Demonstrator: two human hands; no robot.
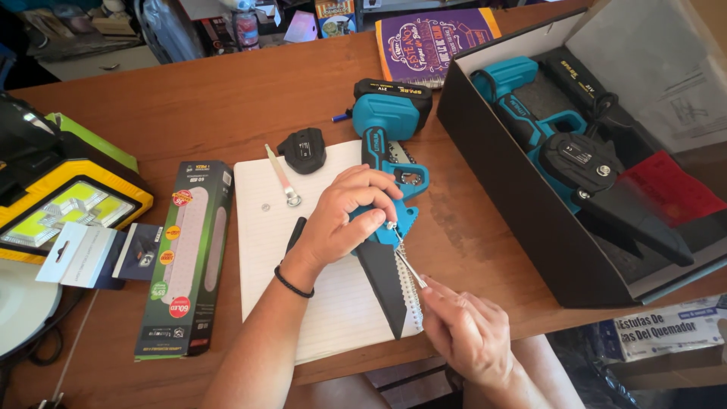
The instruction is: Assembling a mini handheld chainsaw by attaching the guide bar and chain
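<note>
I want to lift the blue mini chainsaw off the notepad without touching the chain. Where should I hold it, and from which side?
Probably grip the mini chainsaw by its blue handle just below the battery block, coming from the far end of the table. The handle is narrow and bare there, while the black bar points toward the person, with the left hand and right hand working beside it.

Over on the left of the wooden table sits a yellow and black work light, with a small white hang-card packet lying against it and a long dark green box next to that. A white lined sheet is spread mid-table, carrying a small metal wrench, a tiny washer and a black cover piece at its top edge. At the far edge lies a purple spiral notebook, and on the right stands an open black box holding a second teal saw with a red sheet beside it.
</note>
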